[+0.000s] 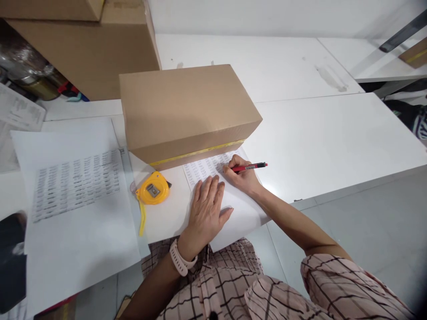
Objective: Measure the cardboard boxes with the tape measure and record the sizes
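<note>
My right hand (243,174) grips a red and black pen (248,167), its tip down at a sheet of paper (233,218) with rows of small print or writing. Flat on the same sheet lies my left hand (207,204), fingers stretched out and holding nothing. The sheet's far edge runs up to, and perhaps under, a closed cardboard box (187,104) with yellow tape along its near side. Left of my left hand sits a yellow tape measure (153,189) with a yellow wrist strap.
More printed sheets (83,235) lie at the left, by a dark object (12,262) at the edge. Larger cardboard boxes (96,53) stand behind. The white table (320,142) stretches right; its front edge drops to a tiled floor (367,226).
</note>
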{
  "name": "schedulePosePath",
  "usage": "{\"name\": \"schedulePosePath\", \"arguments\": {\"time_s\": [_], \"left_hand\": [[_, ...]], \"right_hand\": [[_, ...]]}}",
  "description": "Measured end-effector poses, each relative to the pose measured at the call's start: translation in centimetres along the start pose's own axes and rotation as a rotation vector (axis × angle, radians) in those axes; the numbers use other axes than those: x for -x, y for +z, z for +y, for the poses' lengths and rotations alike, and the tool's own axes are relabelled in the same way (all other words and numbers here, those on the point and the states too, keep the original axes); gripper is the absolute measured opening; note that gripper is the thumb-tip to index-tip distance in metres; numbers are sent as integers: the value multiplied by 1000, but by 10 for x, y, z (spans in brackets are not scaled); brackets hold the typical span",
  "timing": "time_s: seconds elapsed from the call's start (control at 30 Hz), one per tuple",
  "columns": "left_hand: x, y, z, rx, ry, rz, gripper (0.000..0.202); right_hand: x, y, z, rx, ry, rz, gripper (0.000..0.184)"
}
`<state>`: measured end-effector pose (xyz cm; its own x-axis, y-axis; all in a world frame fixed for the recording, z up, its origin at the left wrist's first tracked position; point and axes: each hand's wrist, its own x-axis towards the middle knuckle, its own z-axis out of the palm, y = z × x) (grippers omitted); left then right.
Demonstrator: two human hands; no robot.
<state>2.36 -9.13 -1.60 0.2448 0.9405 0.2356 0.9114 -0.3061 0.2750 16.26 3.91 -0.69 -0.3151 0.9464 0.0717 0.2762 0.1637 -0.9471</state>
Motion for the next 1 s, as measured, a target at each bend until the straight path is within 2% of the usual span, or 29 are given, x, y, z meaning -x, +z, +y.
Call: {"name": "schedulePosePath", "arguments": {"time_s": [0.17, 1.0], "left_hand": [[0, 0, 0, 9, -10, -13, 62], [0, -1, 1, 5, -12, -24, 63]], "right_hand": [[-1, 0, -2, 16, 14, 38, 31], [-1, 0, 2, -17, -24, 43, 30]]}}
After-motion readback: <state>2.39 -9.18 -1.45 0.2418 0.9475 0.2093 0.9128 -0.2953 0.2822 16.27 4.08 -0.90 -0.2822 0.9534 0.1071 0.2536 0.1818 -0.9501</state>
